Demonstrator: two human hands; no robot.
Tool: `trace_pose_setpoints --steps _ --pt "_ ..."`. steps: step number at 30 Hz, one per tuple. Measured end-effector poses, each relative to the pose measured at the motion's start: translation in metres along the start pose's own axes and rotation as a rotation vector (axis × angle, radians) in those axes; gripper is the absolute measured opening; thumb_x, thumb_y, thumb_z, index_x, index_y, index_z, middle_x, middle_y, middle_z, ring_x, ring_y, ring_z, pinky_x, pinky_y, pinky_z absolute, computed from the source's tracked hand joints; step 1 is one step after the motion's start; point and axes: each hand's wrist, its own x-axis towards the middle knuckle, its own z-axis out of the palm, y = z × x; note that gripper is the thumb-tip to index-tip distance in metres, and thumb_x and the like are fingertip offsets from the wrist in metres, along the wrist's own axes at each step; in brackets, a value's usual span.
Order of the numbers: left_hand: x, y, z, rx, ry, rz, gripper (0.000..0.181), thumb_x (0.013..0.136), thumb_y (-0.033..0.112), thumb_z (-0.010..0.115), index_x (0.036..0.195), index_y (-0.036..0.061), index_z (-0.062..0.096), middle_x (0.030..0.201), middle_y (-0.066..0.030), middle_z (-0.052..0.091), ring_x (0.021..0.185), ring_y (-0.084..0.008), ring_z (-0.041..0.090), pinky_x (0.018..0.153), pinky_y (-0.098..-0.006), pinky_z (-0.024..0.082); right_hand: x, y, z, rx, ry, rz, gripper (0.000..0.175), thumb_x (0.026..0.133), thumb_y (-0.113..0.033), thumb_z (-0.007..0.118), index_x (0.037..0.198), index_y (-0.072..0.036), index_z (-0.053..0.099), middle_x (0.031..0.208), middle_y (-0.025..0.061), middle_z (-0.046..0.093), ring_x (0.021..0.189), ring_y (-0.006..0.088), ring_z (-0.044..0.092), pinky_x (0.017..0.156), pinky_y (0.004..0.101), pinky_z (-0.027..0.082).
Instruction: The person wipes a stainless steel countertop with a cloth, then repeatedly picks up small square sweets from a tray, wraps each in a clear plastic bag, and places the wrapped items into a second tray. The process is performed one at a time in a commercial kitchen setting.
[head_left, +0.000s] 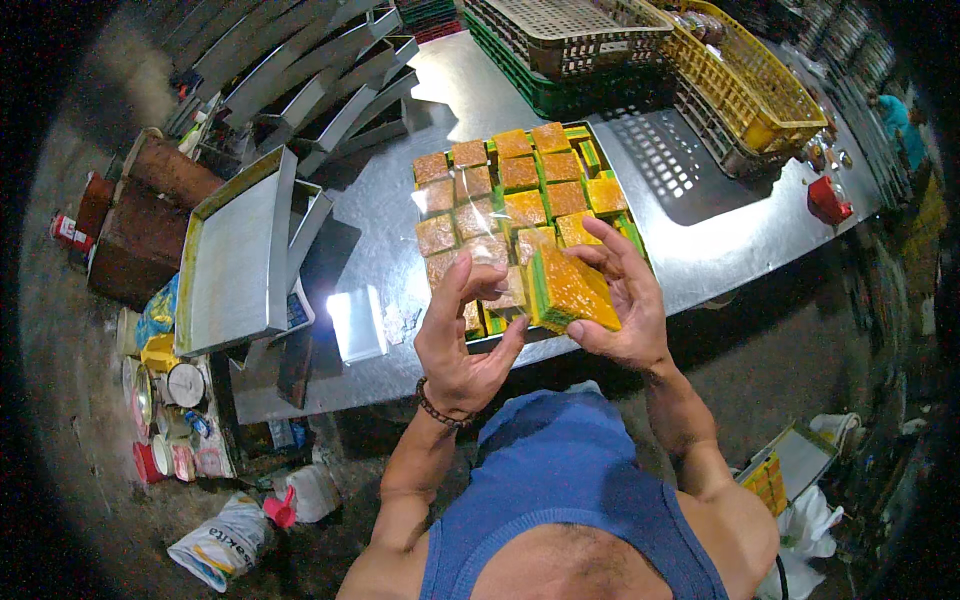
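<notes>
My right hand (630, 315) grips a square piece of layered cake (574, 289), green and yellow at the sides with a glossy orange-brown top, tilted above the tray. In my left hand (461, 349) is a clear plastic bag (487, 244), pinched between thumb and fingers beside the cake. Whether the cake's edge is inside the bag is hard to tell through the glare. Under both hands lies a metal tray (613, 161) with rows of similar cake squares (519, 174). A stack of clear plastic bags (358, 324) rests left of it on the metal table (360, 210).
Stacked plastic crates (592, 64) and a yellow crate (780, 112) stand at the back. Metal trays (236, 247) lean at the left, near a round dial scale (185, 385). A red object (827, 201) sits by the right edge. At far right is a person (896, 124).
</notes>
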Motion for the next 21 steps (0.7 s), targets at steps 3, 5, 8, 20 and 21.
trace_pose_setpoints --steps 3,5,8,20,21 --pt "0.004 0.003 -0.003 0.041 0.013 0.038 0.09 0.07 0.002 0.082 0.148 -0.0012 0.035 0.113 -0.0168 0.061 0.094 -0.0237 0.061 0.082 -0.0352 0.052 -0.001 -0.003 0.001 0.057 0.019 0.021 0.099 0.066 -0.007 0.082 0.15 0.0 0.029 0.13 0.0155 0.053 0.124 0.0232 0.052 0.107 0.0361 0.041" --pt "0.008 0.003 -0.004 0.067 0.014 0.071 0.09 0.07 0.005 0.081 0.148 -0.0016 0.035 0.109 -0.0153 0.06 0.091 -0.0237 0.059 0.08 -0.0352 0.051 -0.003 -0.006 0.002 0.094 0.018 0.037 0.1 0.066 -0.007 0.082 0.15 0.0 0.029 0.129 0.0152 0.054 0.123 0.0234 0.052 0.108 0.0359 0.041" --pt "0.016 0.004 -0.006 0.104 0.01 0.126 0.087 0.071 0.007 0.077 0.147 -0.0025 0.035 0.105 -0.0139 0.058 0.087 -0.0242 0.055 0.079 -0.036 0.049 -0.003 -0.011 0.004 0.109 0.002 0.031 0.1 0.065 -0.008 0.083 0.15 0.0 0.03 0.127 0.0147 0.054 0.122 0.0236 0.053 0.108 0.036 0.041" --pt "0.026 0.015 0.0 0.318 0.141 0.222 0.051 0.076 -0.003 0.067 0.126 0.0024 0.058 0.111 -0.0144 0.054 0.101 -0.0302 0.055 0.086 -0.0402 0.047 -0.006 -0.016 0.01 0.038 0.071 -0.058 0.098 0.064 -0.014 0.082 0.148 0.0 0.033 0.129 0.0135 0.054 0.124 0.0257 0.053 0.108 0.0396 0.041" --pt "0.025 0.014 -0.003 0.324 0.134 0.265 0.046 0.075 -0.003 0.068 0.12 0.0027 0.06 0.11 -0.0144 0.054 0.097 -0.03 0.056 0.083 -0.0406 0.048 -0.005 -0.016 0.011 0.022 0.078 -0.072 0.098 0.064 -0.014 0.082 0.148 0.0 0.034 0.128 0.0135 0.055 0.123 0.0258 0.053 0.108 0.0395 0.041"
